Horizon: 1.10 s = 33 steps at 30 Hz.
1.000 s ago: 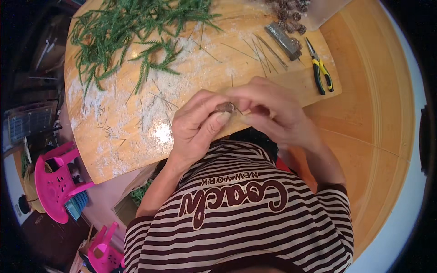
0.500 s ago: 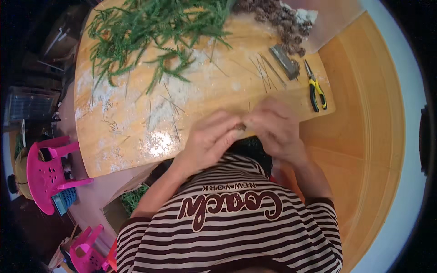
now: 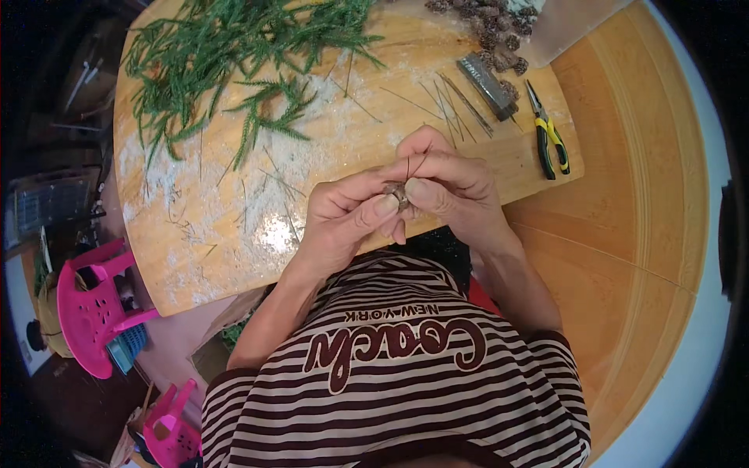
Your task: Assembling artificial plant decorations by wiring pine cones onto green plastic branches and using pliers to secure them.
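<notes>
A small brown pine cone [image 3: 397,193] is pinched in front of my chest, just over the near edge of the table. My left hand [image 3: 339,218] grips it from one side, thumb on top. From the other side my right hand [image 3: 464,195] presses its thumb against the cone, fingers curled. A thin dark wire [image 3: 409,166] sticks up between my right fingers beside the cone; its lower end is hidden. Fingers cover most of the cone.
Green artificial pine sprigs [image 3: 242,70] are heaped at the far left of the wooden table [image 3: 351,140]. Pine cones [image 3: 499,35] lie far right, near a grey block [image 3: 485,84], loose wires [image 3: 456,109] and yellow-black pliers [image 3: 550,136]. A pink stool [image 3: 90,312] stands left.
My right hand has come in leftward and is now steady against the pine cone. The wire shows between its fingers, and the cone sits a little higher in view.
</notes>
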### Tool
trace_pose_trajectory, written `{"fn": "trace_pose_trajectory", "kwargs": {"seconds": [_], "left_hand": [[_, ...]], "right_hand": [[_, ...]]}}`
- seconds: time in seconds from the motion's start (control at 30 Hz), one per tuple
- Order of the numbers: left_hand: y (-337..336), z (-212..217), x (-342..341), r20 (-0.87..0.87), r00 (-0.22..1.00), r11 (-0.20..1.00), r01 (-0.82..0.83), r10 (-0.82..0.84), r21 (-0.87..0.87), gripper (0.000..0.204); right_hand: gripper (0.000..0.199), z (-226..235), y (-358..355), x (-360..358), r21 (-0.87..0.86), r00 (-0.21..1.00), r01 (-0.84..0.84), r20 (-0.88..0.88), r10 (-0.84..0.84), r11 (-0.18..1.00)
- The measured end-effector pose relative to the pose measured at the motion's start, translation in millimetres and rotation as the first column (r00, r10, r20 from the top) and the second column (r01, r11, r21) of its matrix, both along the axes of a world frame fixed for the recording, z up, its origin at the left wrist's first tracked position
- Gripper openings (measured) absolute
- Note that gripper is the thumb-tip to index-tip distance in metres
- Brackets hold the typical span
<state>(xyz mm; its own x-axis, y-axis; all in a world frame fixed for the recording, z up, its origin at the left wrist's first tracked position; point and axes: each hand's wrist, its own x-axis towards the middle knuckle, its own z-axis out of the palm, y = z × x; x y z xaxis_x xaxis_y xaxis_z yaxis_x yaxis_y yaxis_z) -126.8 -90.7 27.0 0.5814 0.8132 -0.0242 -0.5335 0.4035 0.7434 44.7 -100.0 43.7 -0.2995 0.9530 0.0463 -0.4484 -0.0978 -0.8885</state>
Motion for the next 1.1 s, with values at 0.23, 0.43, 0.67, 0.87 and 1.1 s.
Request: {"fn": "trace_pose_trajectory", "kwargs": {"seconds": [0.23, 0.43, 0.67, 0.87, 1.1], "left_hand": [[14, -8, -3, -0.053, 0.998, 0.999, 0.034, -0.034, 0.005, 0.029], [28, 4, 0, -0.326, 0.826, 0.787, -0.211, 0.461, 0.579, 0.023], [28, 14, -8, -0.326, 0.819, 0.844, -0.314, 0.473, 0.435, 0.014], [35, 12, -12, -0.296, 0.791, 0.788, -0.340, 0.535, 0.513, 0.009], [38, 19, -15, -0.333, 0.751, 0.714, -0.253, 0.570, 0.653, 0.012]], "right_hand": [[0.010, -4, 17, 3, 0.127, 0.993, 0.026, 0.108, -0.040, 0.992], [0.007, 7, 32, -3, 0.392, 0.863, 0.044, 0.449, -0.233, 0.919], [0.008, 8, 25, -12, 0.247, 0.817, -0.065, 0.570, -0.090, 0.967], [0.015, 13, 25, -23, 0.285, 0.836, 0.004, 0.524, -0.159, 0.959], [0.018, 6, 26, -11, 0.354, 0.829, -0.062, 0.538, -0.149, 0.933]]}}
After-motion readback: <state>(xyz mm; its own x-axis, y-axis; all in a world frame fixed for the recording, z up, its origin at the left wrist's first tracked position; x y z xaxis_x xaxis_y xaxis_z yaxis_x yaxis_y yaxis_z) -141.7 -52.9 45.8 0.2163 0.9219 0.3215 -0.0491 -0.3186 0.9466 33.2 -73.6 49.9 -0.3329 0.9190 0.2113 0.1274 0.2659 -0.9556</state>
